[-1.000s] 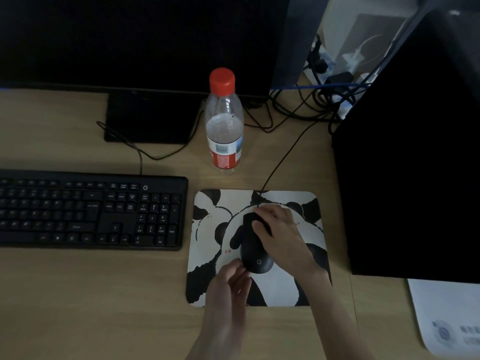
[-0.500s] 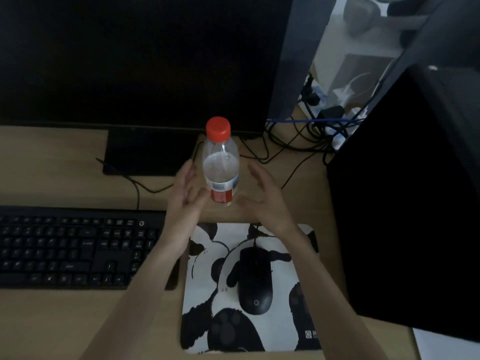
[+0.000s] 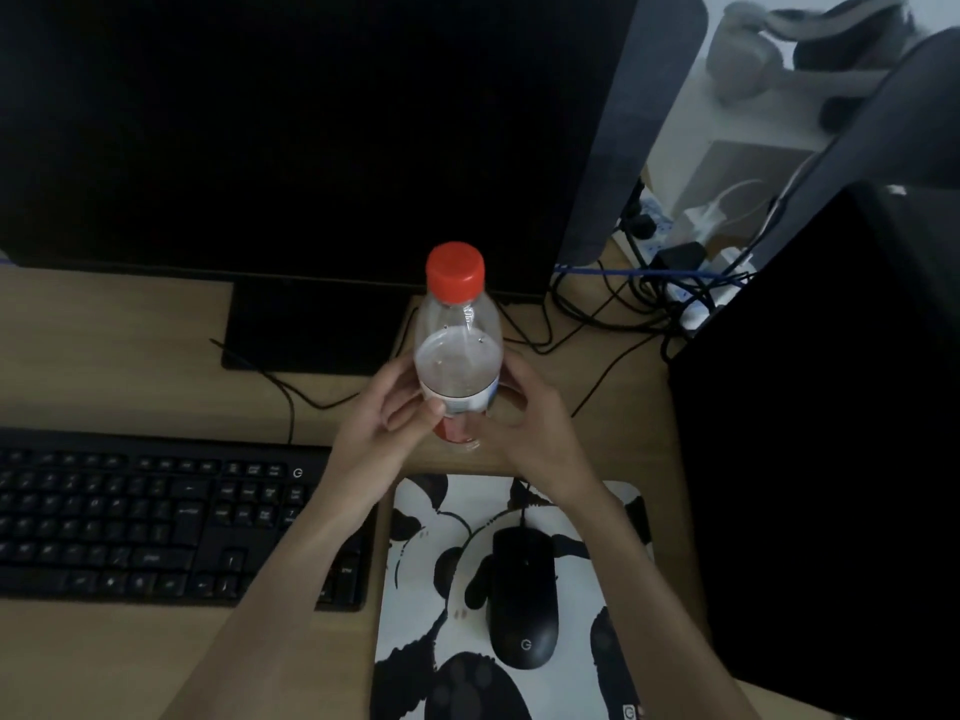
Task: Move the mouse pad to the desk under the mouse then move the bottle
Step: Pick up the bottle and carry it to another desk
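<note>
Both hands are on the bottle (image 3: pixel 460 350) here, one each side of the lower half around the label. Left hand (image 3: pixel 382 423) has its fingers curled onto the left side of it, right hand (image 3: pixel 524 423) wraps the right side with the thumb at the front, so each grip is grasping the bottle. It's a clear plastic one with a red cap (image 3: pixel 455 271), standing pretty much upright, right in front of the monitor stand (image 3: pixel 311 330). Can't really tell if the base is touching the table (image 3: pixel 114 324) or just off it, the hands cover that bit.

The mouse pad (image 3: pixel 441 537), a black and white panda print, lies flat on the table nearer the camera, just right of the keyboard (image 3: pixel 156 517), with the black mouse (image 3: pixel 523 597) sitting on top of it. Big dark PC tower (image 3: pixel 831 433) on the right, tangle of cables (image 3: pixel 623 304) behind the bottle
</note>
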Tool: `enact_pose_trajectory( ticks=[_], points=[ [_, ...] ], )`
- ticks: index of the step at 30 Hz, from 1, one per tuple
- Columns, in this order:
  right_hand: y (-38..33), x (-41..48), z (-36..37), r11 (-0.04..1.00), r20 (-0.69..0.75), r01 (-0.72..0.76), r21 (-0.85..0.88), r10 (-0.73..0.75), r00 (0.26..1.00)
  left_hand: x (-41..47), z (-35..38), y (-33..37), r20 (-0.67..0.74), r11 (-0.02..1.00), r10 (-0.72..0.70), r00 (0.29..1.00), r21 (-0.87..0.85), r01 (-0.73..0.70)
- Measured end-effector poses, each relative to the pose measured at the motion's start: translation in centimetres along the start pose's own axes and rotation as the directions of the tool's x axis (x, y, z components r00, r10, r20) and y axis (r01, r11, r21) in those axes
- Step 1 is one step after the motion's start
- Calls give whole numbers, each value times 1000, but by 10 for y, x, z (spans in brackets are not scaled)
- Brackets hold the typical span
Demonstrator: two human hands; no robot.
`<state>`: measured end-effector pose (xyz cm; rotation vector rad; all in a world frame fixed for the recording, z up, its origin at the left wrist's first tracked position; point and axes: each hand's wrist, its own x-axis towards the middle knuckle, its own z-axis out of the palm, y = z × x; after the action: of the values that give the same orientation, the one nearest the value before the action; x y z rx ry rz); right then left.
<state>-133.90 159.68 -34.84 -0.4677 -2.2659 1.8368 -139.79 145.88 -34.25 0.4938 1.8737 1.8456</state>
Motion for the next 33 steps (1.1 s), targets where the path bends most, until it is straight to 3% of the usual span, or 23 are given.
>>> enact_pose_trajectory(
  ticks=[7, 15, 26, 33],
  points=[
    [-72, -33, 15, 983, 60, 115, -140, -108, 992, -51, -25, 65, -50, 996, 88, 995, 1, -88],
    [-166, -81, 79, 948, 210, 301, -102, -275, 938, -137, -94, 135, -218, 973, 220, 951, 117, -199],
    [-260, -123, 246, 916, 413, 399, 52, -383, 826, -255, -242, 191, -462, 952, 297, 836, 209, -223],
    [-297, -114, 382, 907, 418, 408, 106, -413, 809, -286, -373, 205, -468, 940, 322, 823, 260, -220]
  ],
)
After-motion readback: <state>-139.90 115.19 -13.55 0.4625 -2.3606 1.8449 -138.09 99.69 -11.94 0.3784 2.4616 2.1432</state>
